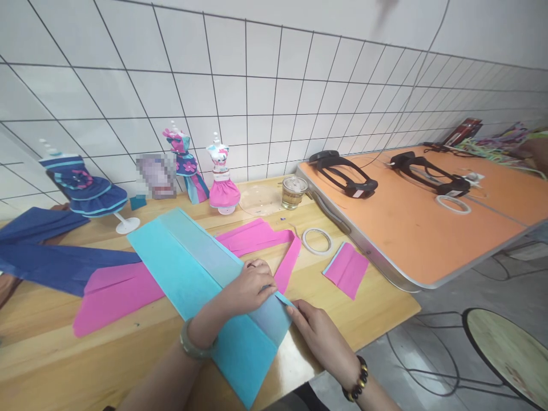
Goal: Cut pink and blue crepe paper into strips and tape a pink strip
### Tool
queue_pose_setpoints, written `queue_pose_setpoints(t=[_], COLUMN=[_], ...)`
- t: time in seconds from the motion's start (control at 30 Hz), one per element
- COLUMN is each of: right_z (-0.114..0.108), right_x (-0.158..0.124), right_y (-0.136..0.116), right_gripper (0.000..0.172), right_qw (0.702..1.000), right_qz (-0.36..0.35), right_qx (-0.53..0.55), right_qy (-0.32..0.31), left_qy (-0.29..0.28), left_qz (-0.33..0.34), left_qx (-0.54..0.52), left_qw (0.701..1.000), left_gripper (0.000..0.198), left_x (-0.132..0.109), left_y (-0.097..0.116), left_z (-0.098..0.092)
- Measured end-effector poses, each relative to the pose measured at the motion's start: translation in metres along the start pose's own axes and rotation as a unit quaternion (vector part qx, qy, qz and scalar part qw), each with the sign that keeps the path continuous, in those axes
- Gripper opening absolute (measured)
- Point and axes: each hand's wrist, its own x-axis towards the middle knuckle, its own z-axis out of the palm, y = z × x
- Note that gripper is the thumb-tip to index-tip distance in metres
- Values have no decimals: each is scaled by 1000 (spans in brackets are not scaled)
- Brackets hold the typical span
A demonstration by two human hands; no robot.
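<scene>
A long turquoise fabric sheet (184, 279) lies slantwise across the wooden table, with a greyer blue band along its far side. My left hand (252, 287) presses on that band near the far edge, its fingers closed on the edge of the sheet. Just right of it, my right hand (312, 322) pinches a narrow folded strip of the same edge between thumb and fingers. Pink fabric (120, 297) sticks out from under the sheet on the left, and a pink strip (257, 237) lies beyond it. A small pink piece (347, 269) rests to the right.
A roll of white tape (317, 241) and a glass (293, 193) stand beyond my hands. Small dress forms in blue (92, 185), mixed colours (187, 162) and pink (224, 182) line the wall. Black headsets (346, 176) lie on the orange table (406, 228). A stool (509, 354) stands below right.
</scene>
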Motion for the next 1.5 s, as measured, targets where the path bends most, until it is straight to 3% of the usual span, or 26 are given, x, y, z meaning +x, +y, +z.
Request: queue_pose_setpoints(t=[0.8, 1.03, 1.1, 1.3, 1.5], right_z=[-3, -19, -24, -18, 0], right_x=[-8, -24, -26, -10, 16], right_y=[2, 23, 30, 28, 14], right_gripper=[39, 39, 38, 31, 19], right_qw=[1000, 998, 997, 986, 979], right_qz=[13, 12, 13, -10, -76], right_qx=[-10, 58, 78, 132, 169], right_qy=[6, -35, -22, 104, 89], left_qy=[6, 7, 4, 2, 9], left_qz=[8, 5, 7, 6, -1], left_qx=[-6, 2, 3, 12, 37], left_qw=[1000, 1000, 1000, 1000, 999], left_gripper=[30, 29, 28, 26, 28], left_x=[-1, -2, -2, -1, -2], left_y=[-3, -5, -4, 0, 5], left_z=[3, 3, 3, 3, 1])
